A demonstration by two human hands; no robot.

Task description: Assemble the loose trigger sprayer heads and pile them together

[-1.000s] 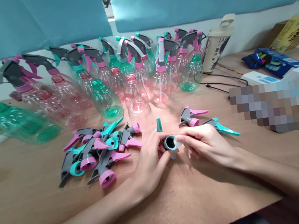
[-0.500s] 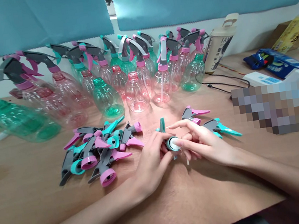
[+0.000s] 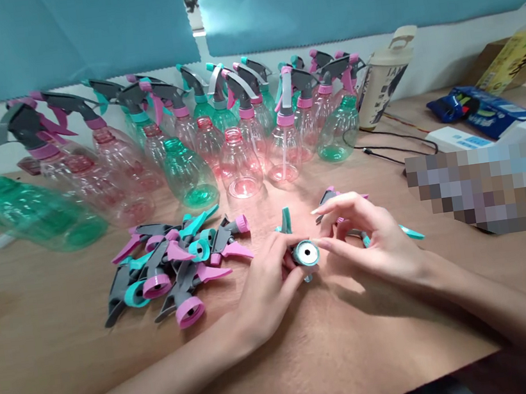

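Observation:
A teal-collared trigger spray head (image 3: 308,253) sits in my left hand (image 3: 272,267), whose fingers are wrapped round it. The collar's mouth points up at me, with a white disc inside that has a dark hole in its middle. Its teal trigger (image 3: 285,221) sticks out above my fingers. Just to the right, my right hand (image 3: 375,240) is open, thumb and index finger apart, the thumb tip near the collar. Behind it, a pink-and-grey spray head (image 3: 328,197) and a teal-and-grey one (image 3: 412,231) are partly covered.
Loose spray heads (image 3: 173,254) lie piled left of my hands. Behind stand several pink bottles (image 3: 241,167) and green bottles (image 3: 189,174), many with spray heads on. At the right are a cream shaker bottle (image 3: 385,77), a black cable (image 3: 386,155) and a blue packet (image 3: 487,109).
My right hand has drawn back to the right from the collar, and its fingers have spread. The white disc now shows uncovered. My left hand has kept its place.

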